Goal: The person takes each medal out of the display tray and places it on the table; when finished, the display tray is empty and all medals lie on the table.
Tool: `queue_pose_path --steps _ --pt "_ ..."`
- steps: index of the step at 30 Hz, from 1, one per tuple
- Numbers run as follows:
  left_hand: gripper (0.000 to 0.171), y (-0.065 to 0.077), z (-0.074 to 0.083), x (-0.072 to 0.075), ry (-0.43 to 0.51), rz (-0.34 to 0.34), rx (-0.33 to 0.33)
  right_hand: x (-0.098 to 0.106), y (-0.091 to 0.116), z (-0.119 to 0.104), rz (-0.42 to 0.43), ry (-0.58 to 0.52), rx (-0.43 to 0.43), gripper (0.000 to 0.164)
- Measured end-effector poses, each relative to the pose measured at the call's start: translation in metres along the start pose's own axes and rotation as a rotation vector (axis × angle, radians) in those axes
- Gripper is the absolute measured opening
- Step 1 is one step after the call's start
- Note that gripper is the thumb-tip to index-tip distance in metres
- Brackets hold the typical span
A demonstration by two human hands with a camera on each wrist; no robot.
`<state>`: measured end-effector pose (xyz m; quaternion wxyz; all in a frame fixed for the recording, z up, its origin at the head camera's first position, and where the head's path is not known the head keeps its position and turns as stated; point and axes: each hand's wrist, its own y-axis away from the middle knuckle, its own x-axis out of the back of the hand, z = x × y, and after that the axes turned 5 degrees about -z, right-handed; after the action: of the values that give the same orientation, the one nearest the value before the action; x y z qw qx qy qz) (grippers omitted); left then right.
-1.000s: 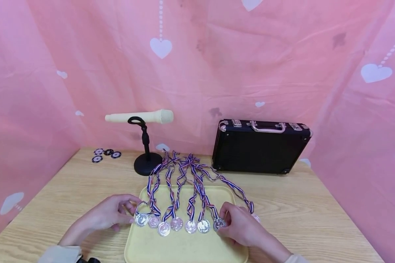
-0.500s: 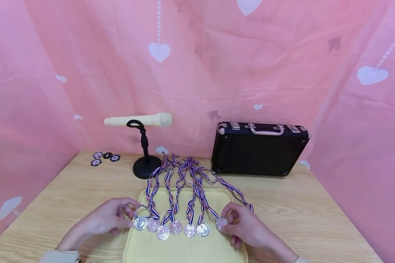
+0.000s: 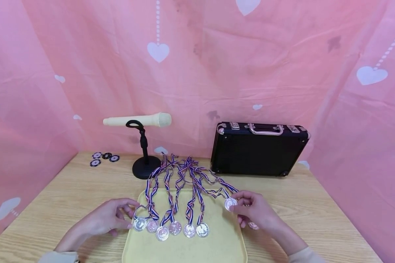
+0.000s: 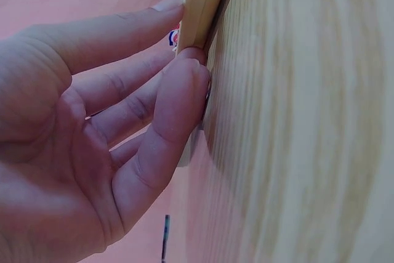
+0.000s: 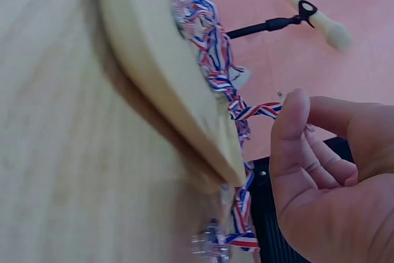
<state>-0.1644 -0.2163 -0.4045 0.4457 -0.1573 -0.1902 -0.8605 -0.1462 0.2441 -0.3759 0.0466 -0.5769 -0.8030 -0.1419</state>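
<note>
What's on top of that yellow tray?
Six medals lie on the yellow tray, with striped ribbons trailing past its far edge. The right hand holds another medal near the tray's right edge. The tray's surface directly under the medals and ribbons is covered.

1. Behind the left hand [image 3: 106,218], a left sleeve [image 3: 58,257] in plain, pale greyish beige; its end makes a fairly straight edge across the arm.
2. Behind the right hand [image 3: 256,210], a right sleeve [image 3: 305,255] in a similar pale beige, its edge slanting. Only the ends of both sleeves show.
3. Between each sleeve and hand, a bare left forearm [image 3: 71,236] and right forearm [image 3: 288,239], narrowing toward the wrist.
4. Both hands are bare, with slim fingers and rounded tips.
5. On the left hand, fine creases cross the palm and finger joints; one short nail [image 4: 170,2] shows.
</note>
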Motion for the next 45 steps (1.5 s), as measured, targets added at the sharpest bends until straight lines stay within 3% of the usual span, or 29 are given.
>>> queue_pose_path --steps 5,12,23,26,30,35,39,42,45 --pt "0.060 0.000 -0.002 -0.001 -0.004 0.009 0.014 0.010 -0.005 -0.015 0.018 -0.053 0.041 0.044" --pt "0.062 0.000 -0.002 -0.001 0.004 0.006 0.034 0.036 -0.008 -0.050 0.076 -0.158 0.125 0.022" --pt "0.068 0.001 0.003 0.004 0.009 0.011 0.066 0.077 0.006 -0.094 0.104 -0.322 0.299 0.024" --pt "0.069 0.000 0.003 0.003 0.015 0.005 0.061 0.089 0.009 -0.098 0.129 -0.324 0.301 0.024" --pt "0.071 0.000 0.002 0.001 0.026 0.003 0.054 0.104 0.008 -0.100 0.184 -0.269 0.241 0.022" --pt "0.071 0.000 -0.001 -0.001 0.026 -0.003 0.045 0.119 0.008 -0.082 0.207 -0.220 0.149 0.022" --pt "0.072 -0.002 0.000 -0.002 0.020 -0.004 0.037 0.126 0.021 -0.040 0.207 -0.172 0.074 0.024" --pt "0.073 -0.002 0.001 -0.001 0.020 -0.007 0.036 0.117 0.036 -0.001 0.213 -0.079 -0.022 0.031" --pt "0.073 0.000 0.000 0.001 0.018 -0.005 0.034 0.098 0.045 0.028 0.165 0.000 -0.108 0.046"
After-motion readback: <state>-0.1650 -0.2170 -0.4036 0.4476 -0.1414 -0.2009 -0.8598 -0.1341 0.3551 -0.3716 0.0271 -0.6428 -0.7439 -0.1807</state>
